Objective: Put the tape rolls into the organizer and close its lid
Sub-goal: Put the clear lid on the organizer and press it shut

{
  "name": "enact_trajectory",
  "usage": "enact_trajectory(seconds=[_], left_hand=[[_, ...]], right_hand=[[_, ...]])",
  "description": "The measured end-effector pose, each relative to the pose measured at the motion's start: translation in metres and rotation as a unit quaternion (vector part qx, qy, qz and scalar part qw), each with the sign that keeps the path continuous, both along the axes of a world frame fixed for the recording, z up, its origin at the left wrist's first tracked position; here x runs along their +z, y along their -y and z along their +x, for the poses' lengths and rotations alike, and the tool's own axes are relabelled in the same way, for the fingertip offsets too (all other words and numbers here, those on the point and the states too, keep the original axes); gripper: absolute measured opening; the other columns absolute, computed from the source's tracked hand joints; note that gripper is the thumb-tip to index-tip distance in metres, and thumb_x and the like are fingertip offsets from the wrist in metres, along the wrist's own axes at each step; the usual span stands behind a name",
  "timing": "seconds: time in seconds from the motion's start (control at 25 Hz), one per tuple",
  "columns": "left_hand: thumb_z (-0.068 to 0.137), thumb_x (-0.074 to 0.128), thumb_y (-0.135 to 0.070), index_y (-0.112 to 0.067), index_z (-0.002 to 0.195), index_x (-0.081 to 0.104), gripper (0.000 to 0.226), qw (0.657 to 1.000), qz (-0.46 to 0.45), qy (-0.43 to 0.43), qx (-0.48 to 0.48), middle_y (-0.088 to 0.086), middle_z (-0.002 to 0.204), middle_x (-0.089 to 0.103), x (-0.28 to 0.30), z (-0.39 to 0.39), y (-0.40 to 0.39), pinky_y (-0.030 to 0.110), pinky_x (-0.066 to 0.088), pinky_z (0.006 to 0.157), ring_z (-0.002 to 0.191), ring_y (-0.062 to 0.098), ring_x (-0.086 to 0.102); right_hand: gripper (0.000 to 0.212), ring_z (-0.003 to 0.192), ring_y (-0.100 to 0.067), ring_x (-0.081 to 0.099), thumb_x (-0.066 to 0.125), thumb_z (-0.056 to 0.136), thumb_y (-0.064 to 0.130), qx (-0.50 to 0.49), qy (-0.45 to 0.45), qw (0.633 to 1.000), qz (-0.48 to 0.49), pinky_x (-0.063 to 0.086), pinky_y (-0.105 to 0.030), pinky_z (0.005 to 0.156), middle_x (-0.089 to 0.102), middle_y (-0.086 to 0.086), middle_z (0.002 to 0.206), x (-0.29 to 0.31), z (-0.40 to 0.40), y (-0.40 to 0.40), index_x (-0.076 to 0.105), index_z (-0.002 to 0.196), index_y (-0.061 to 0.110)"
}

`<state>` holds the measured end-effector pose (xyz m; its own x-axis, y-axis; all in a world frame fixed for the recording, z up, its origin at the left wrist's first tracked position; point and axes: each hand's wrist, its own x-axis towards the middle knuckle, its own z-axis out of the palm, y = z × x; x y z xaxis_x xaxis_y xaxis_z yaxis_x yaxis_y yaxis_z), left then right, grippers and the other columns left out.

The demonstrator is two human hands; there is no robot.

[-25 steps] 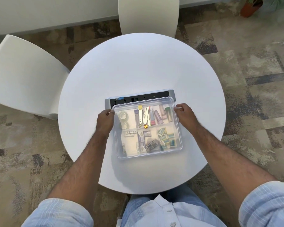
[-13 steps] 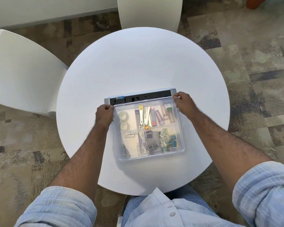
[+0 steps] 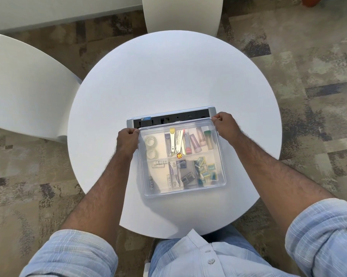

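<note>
Both tape rolls [image 3: 151, 146] sit inside the organizer [image 3: 182, 159] on the tabletop [image 3: 168, 76], and the left hand [image 3: 127, 140] and right hand [image 3: 226, 126], each pinching the lid [image 3: 218, 156], have slid to its far corners, so closing looks nearly done.

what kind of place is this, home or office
Probably an office lounge or meeting corner: a round white table with a built-in power and data socket strip, white moulded chairs around it, and patterned carpet tiles.
</note>
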<state>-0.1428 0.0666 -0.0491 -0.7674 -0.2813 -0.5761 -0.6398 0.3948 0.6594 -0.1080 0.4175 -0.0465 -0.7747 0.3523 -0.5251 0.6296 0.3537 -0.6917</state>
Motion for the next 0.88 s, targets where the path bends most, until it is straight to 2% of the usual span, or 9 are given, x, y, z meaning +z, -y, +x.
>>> enact_trajectory(seconds=[0.12, 0.24, 0.36, 0.44, 0.56, 0.72, 0.88], left_hand=[[0.104, 0.054, -0.021, -0.015, 0.094, 0.064, 0.016, 1.0, 0.009, 0.02, -0.018, 0.004, 0.084, 0.063, 0.002, -0.003, -0.003, 0.041, 0.056, 0.075, 0.082, 0.024, 0.061], [0.107, 0.049, -0.021, -0.01, 0.103, 0.061, 0.016, 0.998, 0.009, 0.041, -0.04, 0.005, 0.087, 0.06, 0.005, -0.007, -0.006, 0.041, 0.054, 0.076, 0.086, 0.025, 0.058], [0.106, 0.051, -0.022, -0.012, 0.096, 0.061, 0.017, 0.999, 0.011, 0.028, -0.04, 0.005, 0.086, 0.061, 0.007, -0.002, -0.004, 0.038, 0.054, 0.072, 0.083, 0.023, 0.059], [0.105, 0.052, -0.022, -0.011, 0.099, 0.061, 0.016, 0.999, 0.016, 0.012, -0.037, 0.006, 0.086, 0.062, 0.007, 0.008, -0.002, 0.036, 0.052, 0.067, 0.081, 0.023, 0.059], [0.105, 0.053, -0.02, -0.012, 0.105, 0.062, 0.012, 0.999, 0.032, 0.003, -0.035, 0.004, 0.089, 0.063, 0.006, 0.033, 0.002, 0.036, 0.05, 0.066, 0.08, 0.021, 0.059], [0.104, 0.055, -0.016, -0.012, 0.108, 0.063, 0.01, 0.998, 0.038, -0.005, -0.044, 0.002, 0.092, 0.063, 0.01, 0.086, 0.01, 0.036, 0.053, 0.069, 0.08, 0.021, 0.061], [0.104, 0.058, -0.013, -0.008, 0.117, 0.065, 0.016, 0.998, 0.058, 0.011, -0.03, 0.002, 0.099, 0.065, 0.017, 0.143, 0.017, 0.035, 0.055, 0.071, 0.083, 0.019, 0.063]], right_hand=[[0.019, 0.078, -0.021, 0.058, 0.057, 0.097, 0.021, -0.014, 0.003, 1.0, -0.005, 0.047, -0.034, 0.071, 0.059, 0.002, 0.078, -0.001, -0.001, 0.001, 0.067, 0.102, 0.005], [0.018, 0.079, -0.023, 0.058, 0.058, 0.096, 0.021, -0.017, 0.01, 1.0, -0.005, 0.047, -0.035, 0.071, 0.059, 0.002, 0.077, 0.0, -0.003, 0.001, 0.067, 0.101, 0.006], [0.02, 0.082, -0.021, 0.059, 0.056, 0.098, 0.023, -0.018, 0.007, 1.0, -0.005, 0.053, -0.041, 0.077, 0.059, 0.004, 0.082, 0.003, 0.001, 0.002, 0.066, 0.106, 0.008], [0.021, 0.083, -0.02, 0.059, 0.054, 0.1, 0.024, -0.016, 0.002, 1.0, -0.009, 0.054, -0.042, 0.078, 0.061, 0.001, 0.088, 0.007, 0.014, 0.003, 0.063, 0.11, 0.009], [0.017, 0.082, -0.017, 0.059, 0.051, 0.101, 0.022, 0.001, 0.0, 1.0, -0.023, 0.053, -0.04, 0.074, 0.062, 0.0, 0.095, 0.014, 0.045, 0.007, 0.059, 0.111, 0.011], [0.014, 0.077, -0.015, 0.056, 0.054, 0.1, 0.019, -0.011, 0.019, 0.997, -0.069, 0.051, -0.037, 0.068, 0.058, 0.003, 0.09, 0.019, 0.105, 0.009, 0.059, 0.111, 0.011], [0.017, 0.084, -0.015, 0.059, 0.053, 0.103, 0.023, 0.014, 0.034, 0.996, -0.086, 0.053, -0.033, 0.068, 0.06, -0.002, 0.101, 0.018, 0.16, 0.008, 0.059, 0.114, 0.013]])
